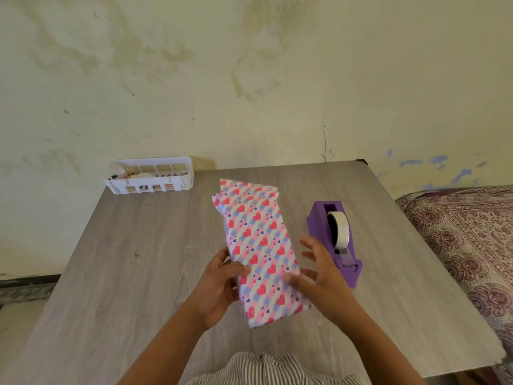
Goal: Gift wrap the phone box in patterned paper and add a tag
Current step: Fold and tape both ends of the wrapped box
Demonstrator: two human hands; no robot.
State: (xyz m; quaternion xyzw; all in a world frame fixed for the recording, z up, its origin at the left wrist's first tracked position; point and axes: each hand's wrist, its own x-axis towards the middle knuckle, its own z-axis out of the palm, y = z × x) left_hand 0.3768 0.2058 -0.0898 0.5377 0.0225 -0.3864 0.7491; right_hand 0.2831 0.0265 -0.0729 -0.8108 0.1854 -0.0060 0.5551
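A wrapped box point(259, 251) lies on a table point(125, 273), running from near the person away toward the wall point(249, 65). The left hand point(219, 284) holds the box's near left edge, thumb on top. The right hand point(319, 276) is at the near right edge, thumb on the top face, fingers spread beside it. Just beyond and right of the right hand stands a tape dispenser point(334, 240), a tape roll point(339, 227) in it. Far beyond and left of the left hand, a basket point(151, 175) sits at the table's back left corner by the wall, small items inside. Well right of the right hand, past the table edge, lies a cloth point(466, 234).
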